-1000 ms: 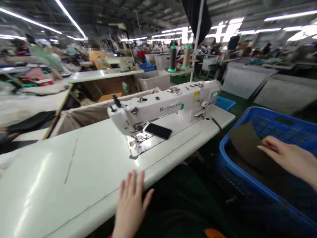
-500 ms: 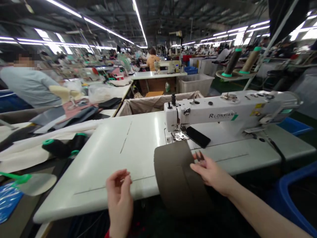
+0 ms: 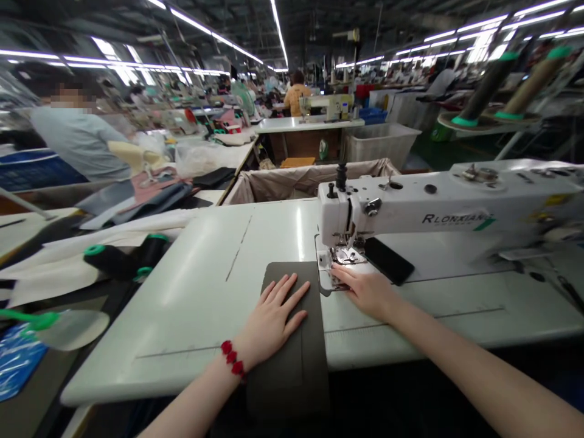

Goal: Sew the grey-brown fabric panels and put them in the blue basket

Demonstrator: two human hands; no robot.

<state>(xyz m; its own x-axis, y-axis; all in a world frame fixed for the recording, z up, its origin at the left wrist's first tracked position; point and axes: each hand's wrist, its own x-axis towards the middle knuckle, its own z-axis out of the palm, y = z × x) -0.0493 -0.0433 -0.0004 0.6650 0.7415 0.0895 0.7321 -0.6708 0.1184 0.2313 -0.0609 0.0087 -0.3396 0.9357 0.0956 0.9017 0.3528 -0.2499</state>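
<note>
My left hand [image 3: 274, 316] lies flat with fingers spread on a dark grey-brown panel of material [image 3: 292, 377]. The panel rests on the pale sewing table and hangs over its front edge. At the white sewing machine [image 3: 387, 207], my right hand [image 3: 367, 292] reaches to the needle plate [image 3: 325, 281], its fingers stretched out just in front of the presser foot [image 3: 349, 249]. Nothing shows in that hand, though the undersides of its fingers are hidden. Behind it, a black phone [image 3: 389, 260] lies on the table beside the needle area.
Black thread cones [image 3: 109, 266] and pale cloth [image 3: 50, 267] lie to the left. A cloth-lined bin [image 3: 278, 185] stands behind the table [image 3: 182, 304]. Thread spools [image 3: 488, 85] rise at the back right. A person in light blue [image 3: 82, 140] sits at the far left.
The panel has moved left and now lies flatter under my left hand, which has opened onto it. My right hand has left the panel for the needle plate; the small snips it held no longer show.
</note>
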